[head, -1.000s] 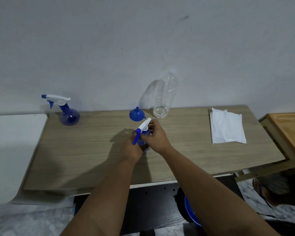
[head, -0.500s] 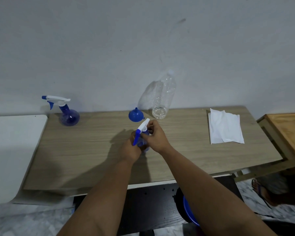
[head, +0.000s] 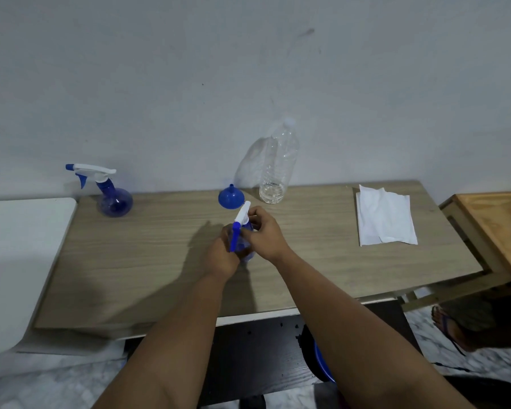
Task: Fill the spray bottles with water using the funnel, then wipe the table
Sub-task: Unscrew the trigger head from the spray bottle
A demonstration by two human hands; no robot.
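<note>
1. Right now, in the head view, I see both hands meeting at a small spray bottle (head: 244, 243) near the middle of the table (head: 148, 261).
2. My left hand (head: 223, 256) is curled round the bottle's blue body from the left and grips it; the bottle's base is hidden behind the hands, so I cannot tell if it rests on the wood.
3. My right hand (head: 264, 234) is curled at the white trigger head (head: 243, 213), its fingers pinching around the neck just below it. The blue trigger lever hangs down towards me.
4. A second spray bottle (head: 109, 190) stands upright near the table's far left corner, its nozzle pointing left.
5. The blue funnel (head: 231, 196) sits mouth down, spout up, at the far edge, just beyond the hands.
6. A clear plastic bottle (head: 278, 169) stands just to the right of the funnel, capped, with a little water at the bottom.
7. A folded white cloth (head: 385, 219) lies flat near the far right corner, well apart from the hands.
8. A white surface (head: 15, 261) adjoins the table's left edge; a wooden stand (head: 496, 228) sits off its right edge.
</note>
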